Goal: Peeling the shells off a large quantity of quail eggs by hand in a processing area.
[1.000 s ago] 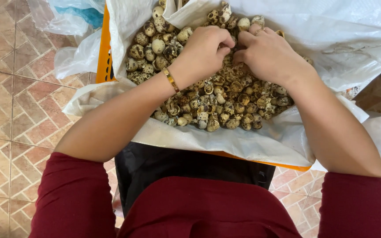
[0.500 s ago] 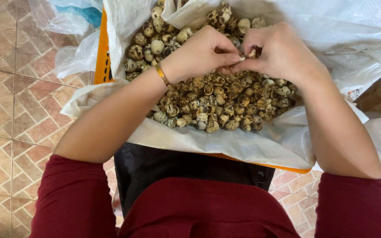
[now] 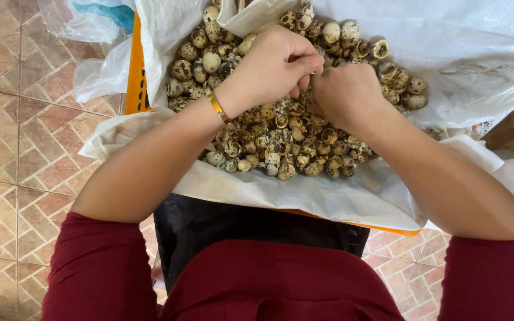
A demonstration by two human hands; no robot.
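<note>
Working together over the heap of speckled quail eggs [image 3: 281, 128], the left hand [image 3: 275, 68] and right hand [image 3: 346, 95] meet fingertip to fingertip, both grips pressed together on something small between them, likely one egg, though it is hidden by the fingers. The heap lies on a white plastic sack [image 3: 340, 196] spread across an orange crate [image 3: 133, 77], far of the person's lap; many shells near the front look cracked open. A gold bangle [image 3: 216, 106] sits on the left wrist. Judging by this, peeling or cracking is under way; finishing it calls for a gentle pinch.
</note>
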